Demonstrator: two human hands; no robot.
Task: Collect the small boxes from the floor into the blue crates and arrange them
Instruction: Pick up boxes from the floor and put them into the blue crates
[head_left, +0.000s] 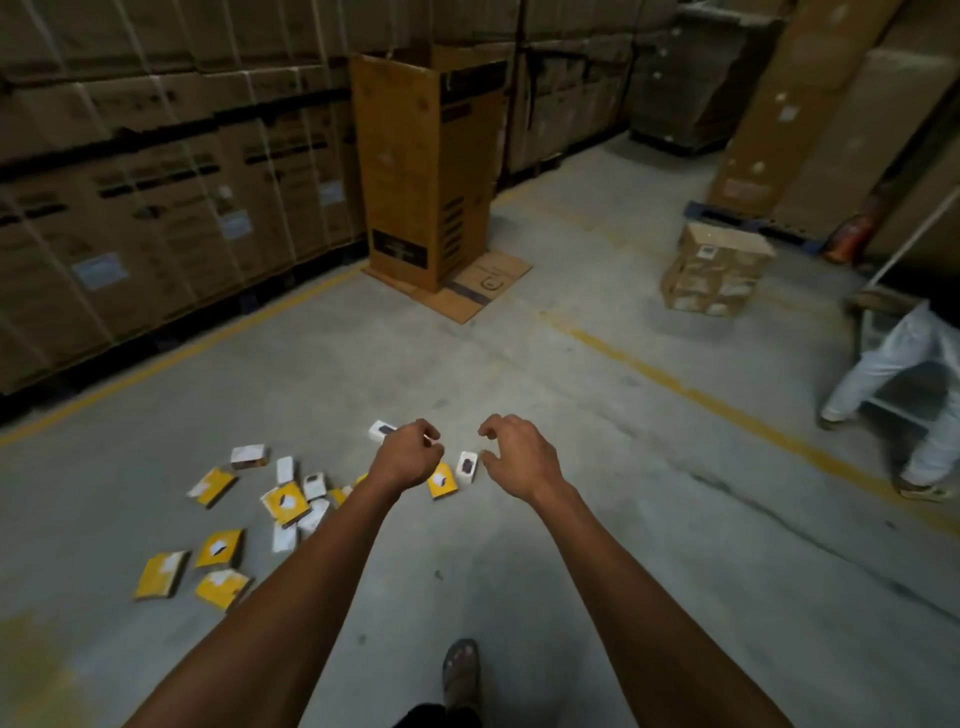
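Both hands, left (408, 454) and right (517, 452), are hanging loosely curled, holding nothing, over scattered yellow and white boxes (284, 501); a tall carton (426, 171) is standing beyond.

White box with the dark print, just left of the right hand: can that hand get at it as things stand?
Probably yes: the right hand hangs beside the white box, nothing between them.
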